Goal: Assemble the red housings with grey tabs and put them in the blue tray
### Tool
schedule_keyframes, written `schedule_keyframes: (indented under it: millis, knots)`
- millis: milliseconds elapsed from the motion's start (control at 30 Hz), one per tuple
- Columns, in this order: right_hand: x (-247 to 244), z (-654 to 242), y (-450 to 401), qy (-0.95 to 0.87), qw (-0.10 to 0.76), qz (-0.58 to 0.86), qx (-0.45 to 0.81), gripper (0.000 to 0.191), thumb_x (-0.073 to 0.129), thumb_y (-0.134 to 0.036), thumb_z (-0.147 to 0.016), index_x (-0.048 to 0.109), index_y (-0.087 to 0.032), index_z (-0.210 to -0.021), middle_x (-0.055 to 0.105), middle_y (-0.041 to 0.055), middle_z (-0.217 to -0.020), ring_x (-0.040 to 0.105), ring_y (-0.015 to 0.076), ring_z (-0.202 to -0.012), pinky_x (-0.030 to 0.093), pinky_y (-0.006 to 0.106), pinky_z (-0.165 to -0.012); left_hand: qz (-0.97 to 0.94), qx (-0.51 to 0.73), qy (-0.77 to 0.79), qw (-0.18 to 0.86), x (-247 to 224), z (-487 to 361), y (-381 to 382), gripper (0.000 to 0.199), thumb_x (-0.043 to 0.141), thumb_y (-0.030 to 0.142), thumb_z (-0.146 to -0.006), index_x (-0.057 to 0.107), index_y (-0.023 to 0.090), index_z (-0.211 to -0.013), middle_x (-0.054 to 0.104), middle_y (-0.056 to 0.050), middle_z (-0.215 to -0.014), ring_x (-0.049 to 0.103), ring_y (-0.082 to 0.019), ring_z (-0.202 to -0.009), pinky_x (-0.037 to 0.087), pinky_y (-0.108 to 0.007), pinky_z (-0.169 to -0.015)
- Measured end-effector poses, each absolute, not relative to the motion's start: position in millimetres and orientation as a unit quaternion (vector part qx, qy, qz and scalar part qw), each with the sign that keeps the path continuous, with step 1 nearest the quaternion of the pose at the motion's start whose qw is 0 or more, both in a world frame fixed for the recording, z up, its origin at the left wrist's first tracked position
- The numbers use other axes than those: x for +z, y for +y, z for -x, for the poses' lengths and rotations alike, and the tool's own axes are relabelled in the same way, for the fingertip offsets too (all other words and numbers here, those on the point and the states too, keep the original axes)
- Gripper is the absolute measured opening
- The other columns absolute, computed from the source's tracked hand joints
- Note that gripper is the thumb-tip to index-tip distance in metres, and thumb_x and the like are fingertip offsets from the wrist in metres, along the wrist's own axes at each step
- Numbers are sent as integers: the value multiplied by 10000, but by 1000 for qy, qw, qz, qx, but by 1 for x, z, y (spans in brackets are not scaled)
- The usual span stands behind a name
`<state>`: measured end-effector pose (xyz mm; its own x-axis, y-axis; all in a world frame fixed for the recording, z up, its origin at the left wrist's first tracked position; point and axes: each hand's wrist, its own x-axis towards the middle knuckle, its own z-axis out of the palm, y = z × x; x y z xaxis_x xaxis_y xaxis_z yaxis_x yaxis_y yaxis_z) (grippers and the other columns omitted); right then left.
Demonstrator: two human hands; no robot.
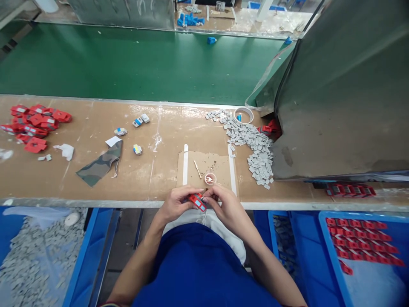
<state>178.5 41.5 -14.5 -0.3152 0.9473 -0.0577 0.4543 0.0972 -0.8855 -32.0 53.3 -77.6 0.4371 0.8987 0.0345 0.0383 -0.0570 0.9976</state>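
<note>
Close to the table's front edge, my left hand (174, 204) is closed around a red toy car body (198, 202) with light grey-blue panels. My right hand (225, 206) meets it from the other side, thumb and forefinger pinched at the car's edge; whatever lies between those fingertips is too small to make out. Just beyond my hands stands a small round cup (210, 178) with reddish content and a thin stick across it. A pale stick with a dark tip (197, 169) lies to its left on a cardboard sheet (211, 158) taped down with white strips.
Small grey pieces (252, 143) spread at the right, beside a tape roll (243, 115). Red car parts (35, 123) are piled far left, near a camouflage cloth (100, 166). A metal box (335, 94) blocks the right; a green belt (137, 64) runs behind. Blue bins (332, 256) flank me.
</note>
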Motion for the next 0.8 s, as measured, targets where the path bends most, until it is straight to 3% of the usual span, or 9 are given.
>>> schedule_keyframes:
  millis: [300, 500, 800]
  knots:
    - [-14, -172, 35, -724, 255, 521, 373, 208, 529, -152, -1000, 541, -218, -803, 588, 28, -822, 581, 187, -709, 401, 295, -640, -675, 361, 384, 517, -69, 31, 53, 206, 735, 331, -928, 803, 194, -1065, 736, -60, -833, 653, -184, -765, 518, -302, -746]
    - [-16, -174, 25, -701, 278, 522, 399, 187, 525, -173, -1025, 588, -211, -854, 610, 32, -843, 601, 181, -722, 430, 293, -658, -685, 373, 387, 492, -69, 31, 48, 188, 741, 312, -925, 797, 184, -1051, 731, -69, -839, 658, -181, -754, 514, -280, -702]
    - [-29, -179, 28, -602, 330, 504, 525, 161, 614, -299, -984, 648, -197, -863, 600, 19, -852, 576, 149, -716, 466, 264, -635, -704, 367, 355, 495, -77, 35, 52, 283, 752, 342, -925, 782, 212, -1175, 809, -108, -985, 746, -202, -844, 593, -307, -779]
